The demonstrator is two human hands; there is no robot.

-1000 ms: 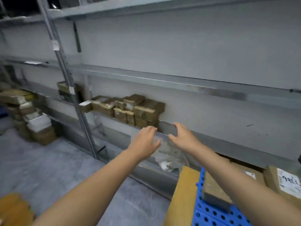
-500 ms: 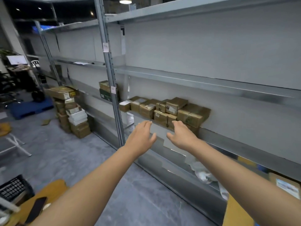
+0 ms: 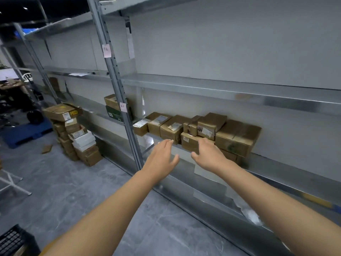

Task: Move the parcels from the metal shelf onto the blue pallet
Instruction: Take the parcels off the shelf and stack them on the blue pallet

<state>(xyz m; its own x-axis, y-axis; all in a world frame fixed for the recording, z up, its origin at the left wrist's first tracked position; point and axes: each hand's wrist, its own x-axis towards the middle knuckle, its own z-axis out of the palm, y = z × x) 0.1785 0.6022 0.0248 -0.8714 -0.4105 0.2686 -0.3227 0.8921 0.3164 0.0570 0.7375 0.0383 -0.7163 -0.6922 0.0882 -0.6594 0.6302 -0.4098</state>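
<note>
Several brown cardboard parcels (image 3: 238,137) sit in a cluster on the metal shelf (image 3: 276,169), some stacked two high. Both my arms reach toward them. My left hand (image 3: 162,156) is empty with fingers spread, just in front of the shelf edge below a labelled parcel (image 3: 171,129). My right hand (image 3: 207,154) is also empty, and its fingertips reach the lower front parcel (image 3: 190,142) in the middle of the cluster. A blue pallet (image 3: 22,133) lies on the floor at the far left.
A grey shelf upright (image 3: 118,85) stands left of the parcels. Two more boxes (image 3: 112,108) sit on the shelf beyond it. A tall stack of boxes (image 3: 73,133) stands on the floor by the rack. A black crate (image 3: 14,241) is at the bottom left.
My view has swung left and moved closer to the parcels. Both hands have stretched forward to the cluster, and the blue pallet that was at the lower right has left the frame.
</note>
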